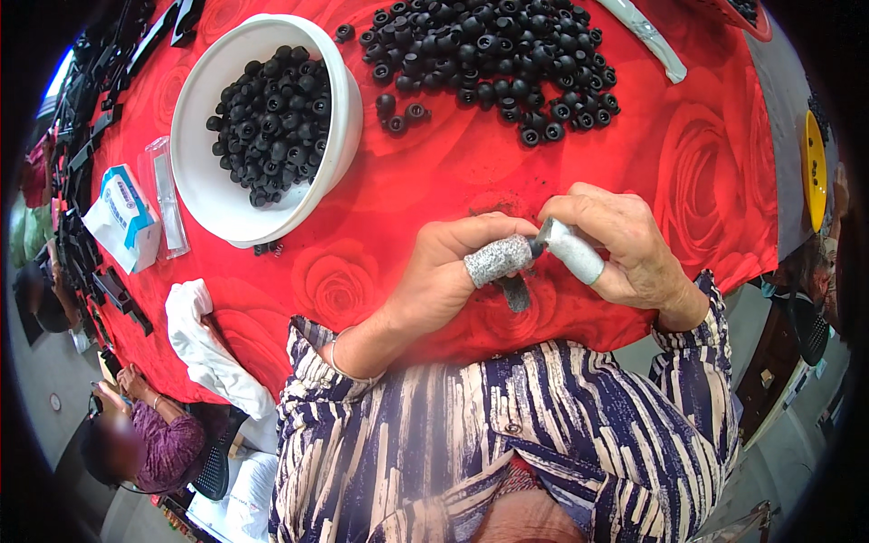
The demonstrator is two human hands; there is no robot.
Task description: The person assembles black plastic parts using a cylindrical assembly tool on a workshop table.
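My left hand (434, 281) and my right hand (625, 249) meet above the red tablecloth, close to my body. A speckled grey wrap covers my left thumb, and a dark wrapped fingertip shows below it. My right thumb wears a white wrap with a dirty tip. Pinched between the fingertips of both hands is a small black part (538, 247), mostly hidden. It looks like the rounded black caps (489, 54) heaped at the back of the table. Whether my right fingers also hold a small tool cannot be seen.
A white bowl (344, 136) with many black caps stands at the left. Beside it are a tissue pack (127, 217), a clear plastic case (168, 199) and a white cloth (204, 344). Long black pieces line the left edge. A person in purple (163, 443) sits lower left.
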